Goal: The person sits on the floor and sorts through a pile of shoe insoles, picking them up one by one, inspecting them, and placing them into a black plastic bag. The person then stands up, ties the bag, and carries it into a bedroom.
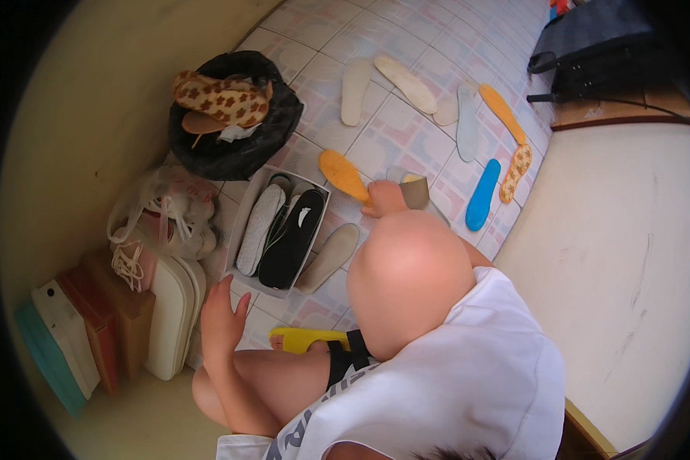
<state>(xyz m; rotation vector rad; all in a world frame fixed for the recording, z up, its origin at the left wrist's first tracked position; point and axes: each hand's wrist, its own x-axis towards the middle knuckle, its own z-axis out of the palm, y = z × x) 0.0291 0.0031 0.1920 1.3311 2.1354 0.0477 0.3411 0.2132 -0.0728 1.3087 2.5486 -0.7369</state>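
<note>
My right hand (386,198) grips the narrow end of an orange insole (342,172) lying on the tiled floor. An olive-brown piece (416,192) is right beside that hand. My left hand (224,316) is raised and empty, fingers apart, by the near end of an open shoebox (322,221). Inside the box lie a black insole (292,241), a light grey speckled insole (263,230) and others. A beige insole (330,259) rests against the box's right side. Farther off are a blue insole (483,195), a flower-patterned insole (516,172), another orange insole (501,112) and several pale insoles (356,92).
A black bag (241,152) holding flower-patterned insoles stands by the wall. Nearer are a plastic bag of shoes (178,213), pink laced shoes, and upright boxes and lids (169,316). At right stand a white panel (615,247) and a black bag-like object (598,63).
</note>
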